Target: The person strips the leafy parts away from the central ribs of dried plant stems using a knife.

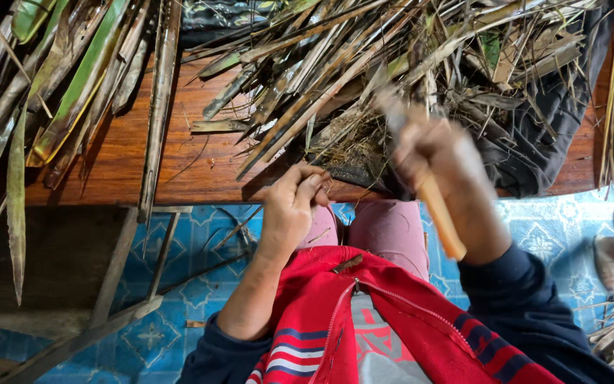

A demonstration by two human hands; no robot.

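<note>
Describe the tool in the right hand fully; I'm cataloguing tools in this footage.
The knife is motion-blurred. Its pale orange, wood-like handle is a straight rod sticking out below the right hand, slanting down and to the right. A greyish blade end shows above the fist, pointing up-left toward the heap of dry leaf strips. Only the right hand visibly touches it; edge detail cannot be made out.

Floor: blue tiles with a pale flower pattern.
Table: reddish-brown wood, smooth and a bit shiny, running across the top.
Under the table: a dark, shadowy space on the left.
Wooden slats: grey, thin, leaning on the floor.
Light: soft and even.
</note>
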